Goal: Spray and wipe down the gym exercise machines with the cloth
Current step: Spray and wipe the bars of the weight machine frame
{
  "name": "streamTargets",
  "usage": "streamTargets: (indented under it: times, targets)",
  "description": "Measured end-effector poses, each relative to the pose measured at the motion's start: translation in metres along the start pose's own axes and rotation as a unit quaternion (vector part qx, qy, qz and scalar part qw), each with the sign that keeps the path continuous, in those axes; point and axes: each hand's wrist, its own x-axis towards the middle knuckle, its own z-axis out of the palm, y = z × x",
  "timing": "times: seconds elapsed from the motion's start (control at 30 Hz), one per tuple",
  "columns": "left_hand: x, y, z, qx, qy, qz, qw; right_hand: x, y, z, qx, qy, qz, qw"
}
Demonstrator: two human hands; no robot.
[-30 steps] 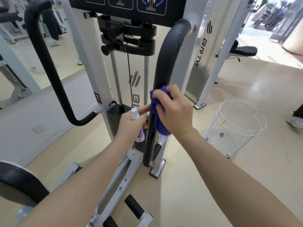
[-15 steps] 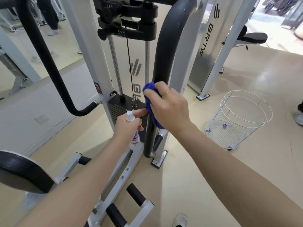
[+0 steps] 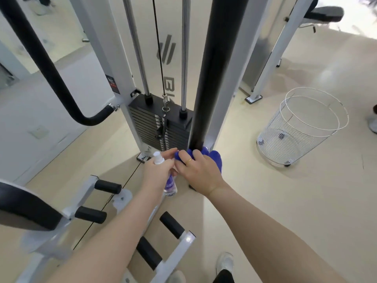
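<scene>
The floor [image 3: 285, 211] carries everything here: pale beige and glossy. The exercise machine [image 3: 120, 64] stands ahead of you, its white frame rising out of the top edge of view, with the black weight stack [image 3: 163, 127] low between two chrome guide rods and a thin cable running down to it. A thick black padded bar [image 3: 220, 68] runs upright just right of the stack; a second curved black bar [image 3: 47, 68] sweeps down at the left. Nearer you, the white base frame carries black foot pegs [image 3: 108, 186]. Well apart to the right, a white wire basket [image 3: 302, 127] sits on the floor, tilted towards you.

Your right hand [image 3: 201, 173] is at the foot of the upright padded bar, fingers curled round the blue cloth [image 3: 214, 158], which is pressed against the bar's lower end where it meets the white frame. A gold ring [image 3: 190, 159] shows on one finger. Your left hand [image 3: 159, 172] is just beside it, touching it, gripping the small spray bottle [image 3: 169, 184]: white nozzle up, clear body with a purple label showing below your fist. Your white shoe [image 3: 225, 264] is at the bottom edge.
</scene>
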Motion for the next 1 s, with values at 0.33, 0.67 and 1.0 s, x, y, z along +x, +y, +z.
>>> streamTargets:
  times: [0.33,0.67,1.0]
  targets:
    - [0.013,-0.043,-0.021,0.045,0.003,-0.036,0.998,-0.026,-0.029,0.044,0.035,-0.126,0.041,0.991]
    - [-0.008,0.027,-0.001,0.092,0.008,0.089,0.992,0.028,0.022,-0.062,0.031,0.028,0.105,0.994]
    - [-0.042,0.136,0.023,0.035,-0.096,0.236,0.966,0.079,0.059,-0.135,-0.007,0.194,0.089,0.977]
